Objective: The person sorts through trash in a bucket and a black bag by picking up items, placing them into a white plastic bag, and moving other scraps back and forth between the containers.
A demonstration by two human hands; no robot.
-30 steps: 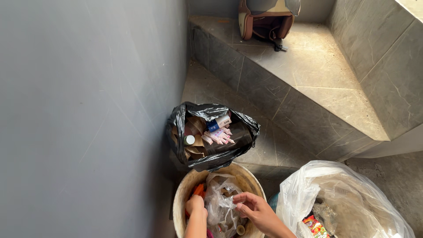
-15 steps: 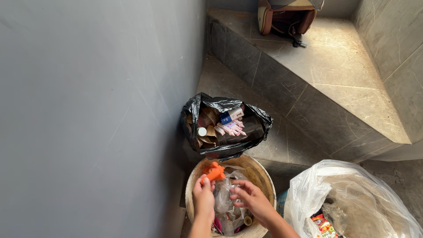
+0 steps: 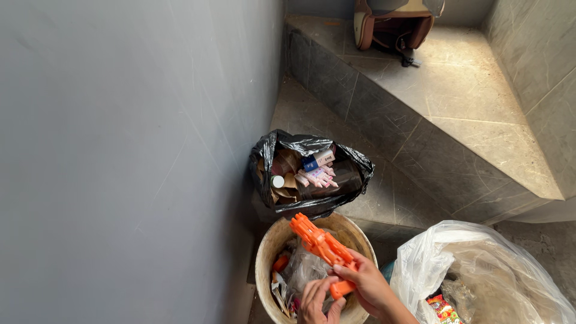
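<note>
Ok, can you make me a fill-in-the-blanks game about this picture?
1. The right hand holds a toy coloured ____.
2. The round bin sits beside a clear bag and below a bag coloured ____.
3. The left hand touches the toy's ____ end.
4. A brown helmet rests on the stone ____.

Missing words: orange; black; lower; step

The orange toy gun (image 3: 321, 249), earlier low at the bucket's (image 3: 270, 246) left rim, is now lifted above its middle, gripped by the right hand (image 3: 366, 288), with the left hand (image 3: 318, 303) below.
</note>
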